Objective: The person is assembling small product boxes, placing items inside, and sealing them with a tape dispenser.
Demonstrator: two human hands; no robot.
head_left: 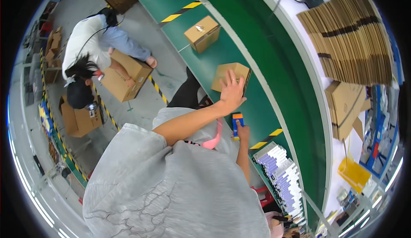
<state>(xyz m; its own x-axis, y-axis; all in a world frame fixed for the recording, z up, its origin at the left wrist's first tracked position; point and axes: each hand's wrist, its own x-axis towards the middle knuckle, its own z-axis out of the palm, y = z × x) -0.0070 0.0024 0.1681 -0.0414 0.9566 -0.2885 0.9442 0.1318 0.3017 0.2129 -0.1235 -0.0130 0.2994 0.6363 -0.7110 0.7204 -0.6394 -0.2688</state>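
My left hand (232, 91) lies on a small brown cardboard box (221, 73), fingers spread across its top. That box rests on the green belt surface (263, 109) in front of me. My right hand (243, 132) grips a blue-and-orange handheld tool (235, 124) with a yellow lower end, close to the belt's near edge. Its exact kind is not clear, as the fingers cover part of it. Farther left along the belt stands another closed cardboard box (202, 33) with a small light-coloured item on top.
Rows of white and purple slim boxes (280, 174) lie at the right of the belt. Flattened cardboard (346, 37) is stacked on the white shelf beyond. At left, a co-worker (87, 45) bends over a large carton (124, 77); an opened carton (79, 118) stands nearby.
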